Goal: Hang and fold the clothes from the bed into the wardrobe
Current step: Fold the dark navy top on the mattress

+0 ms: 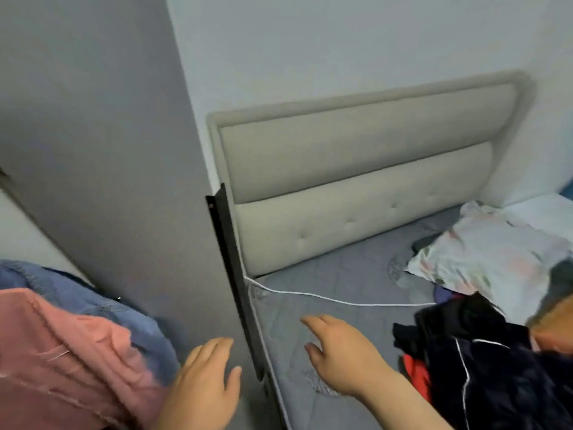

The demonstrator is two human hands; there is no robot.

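Starting at far left: pink garment [62, 352] bunched low in the corner, frayed threads along its edge. Blue garment [93, 293] lies behind and over it; what bears the two is out of view. Tall grey panel [108, 150] rises behind them.

Left hand [201, 389] low centre-left, palm down, fingers straight and loosely together, holding nothing. It is just beside the pink cloth, and contact is unclear.

Black bar [234, 280] runs down the bed's near edge, between the two hands.

Bed [335, 274]: grey quilted cover, beige tufted headboard [356, 181] against the wall. White cord [341, 301] trails across the cover from the bar toward the clothes.

Right hand [338, 358] over the cover, palm down, fingers spread, gripping nothing. Cannot tell whether it touches the fabric.

Right of it, on the bed: dark garment [480, 367] with white piping, heaped, with red cloth [417, 373] showing under its left edge. Floral pillow [483, 256] behind the heap, near the headboard.
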